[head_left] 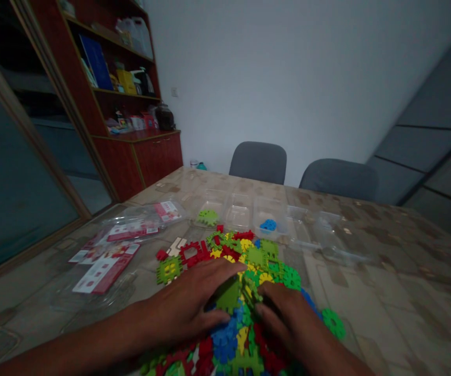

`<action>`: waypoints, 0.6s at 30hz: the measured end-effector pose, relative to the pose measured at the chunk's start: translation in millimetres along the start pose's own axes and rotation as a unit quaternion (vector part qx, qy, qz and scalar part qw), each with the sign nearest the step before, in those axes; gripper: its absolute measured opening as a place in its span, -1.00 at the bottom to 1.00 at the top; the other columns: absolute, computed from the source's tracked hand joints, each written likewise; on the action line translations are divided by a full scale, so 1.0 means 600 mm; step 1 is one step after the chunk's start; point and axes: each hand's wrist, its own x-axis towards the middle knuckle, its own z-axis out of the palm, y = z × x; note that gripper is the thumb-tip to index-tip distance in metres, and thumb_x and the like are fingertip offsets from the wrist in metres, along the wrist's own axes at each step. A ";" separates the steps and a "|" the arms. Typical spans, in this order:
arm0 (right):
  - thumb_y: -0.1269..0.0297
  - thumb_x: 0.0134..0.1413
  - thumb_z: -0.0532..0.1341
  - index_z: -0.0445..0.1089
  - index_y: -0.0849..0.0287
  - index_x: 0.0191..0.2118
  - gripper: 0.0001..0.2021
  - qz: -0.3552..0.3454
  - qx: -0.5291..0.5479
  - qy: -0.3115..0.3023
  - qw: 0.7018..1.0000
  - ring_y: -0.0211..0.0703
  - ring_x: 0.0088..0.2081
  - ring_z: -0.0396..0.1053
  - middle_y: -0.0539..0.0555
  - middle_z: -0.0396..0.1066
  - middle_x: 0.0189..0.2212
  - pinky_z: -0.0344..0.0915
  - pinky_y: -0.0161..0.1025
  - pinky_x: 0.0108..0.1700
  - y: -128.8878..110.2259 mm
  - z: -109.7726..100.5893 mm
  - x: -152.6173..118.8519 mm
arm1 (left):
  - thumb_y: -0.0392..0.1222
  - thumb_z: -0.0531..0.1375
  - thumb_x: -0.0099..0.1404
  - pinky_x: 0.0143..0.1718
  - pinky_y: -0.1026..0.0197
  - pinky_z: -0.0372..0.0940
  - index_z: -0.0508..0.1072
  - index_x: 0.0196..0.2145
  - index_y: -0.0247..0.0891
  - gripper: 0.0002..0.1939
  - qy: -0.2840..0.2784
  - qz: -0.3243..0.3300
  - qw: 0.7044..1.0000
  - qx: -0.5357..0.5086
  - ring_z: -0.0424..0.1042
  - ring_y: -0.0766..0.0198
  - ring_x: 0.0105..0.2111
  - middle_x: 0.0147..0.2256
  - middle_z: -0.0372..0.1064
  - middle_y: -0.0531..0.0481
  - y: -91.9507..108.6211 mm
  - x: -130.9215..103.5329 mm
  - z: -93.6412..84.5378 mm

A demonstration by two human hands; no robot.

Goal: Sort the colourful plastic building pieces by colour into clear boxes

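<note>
A heap of plastic interlocking building pieces in red, yellow, green and blue spreads under and around both hands. My left hand reaches in from the left, its thumb and fingers around a flat green square piece. Facing it, my right hand has its fingers curled in a pinch on another green notched piece, seen nearly edge-on beside the first. Whether the two green pieces touch is hard to make out. A round green gear-like piece lies to the right of my right hand.
Clear plastic containers stand behind the heap; one holds a green piece, another a blue piece. Clear packaging with printed cards lies at the left. Two grey chairs stand beyond the table.
</note>
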 end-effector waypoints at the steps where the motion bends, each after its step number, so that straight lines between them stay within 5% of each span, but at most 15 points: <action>1: 0.32 0.17 0.08 0.21 0.11 -0.42 -0.87 0.008 0.018 0.008 1.000 -0.15 -0.39 0.36 0.06 0.41 -0.43 0.18 -0.25 -0.34 0.002 0.001 0.003 | -0.15 0.30 0.29 0.23 -0.14 0.13 -0.06 0.34 0.04 -0.18 0.015 0.002 1.000 0.000 0.18 -0.08 0.23 0.28 0.13 -0.12 0.001 0.000 0.003; 8: 0.07 0.12 0.08 0.22 0.13 -0.26 -0.78 0.099 0.260 -0.034 0.960 -0.28 -0.62 0.26 -0.09 0.31 -0.60 0.16 -0.35 -0.55 -0.003 0.015 0.014 | -0.11 0.26 0.35 0.14 -0.03 0.23 -0.04 0.31 0.04 -0.29 0.049 0.038 0.998 0.001 0.28 0.01 0.13 0.18 0.26 -0.09 0.016 0.016 0.019; 18: -0.05 0.24 0.00 0.37 0.22 -0.10 -0.57 0.080 0.292 -0.045 0.952 -0.27 -0.61 0.29 -0.05 0.34 -0.61 0.20 -0.33 -0.51 0.002 0.015 0.010 | 0.08 0.15 0.41 0.11 0.03 0.21 -0.01 0.31 -0.05 -0.36 0.048 0.088 0.994 -0.032 0.30 0.03 0.08 0.14 0.29 -0.12 0.004 0.029 0.044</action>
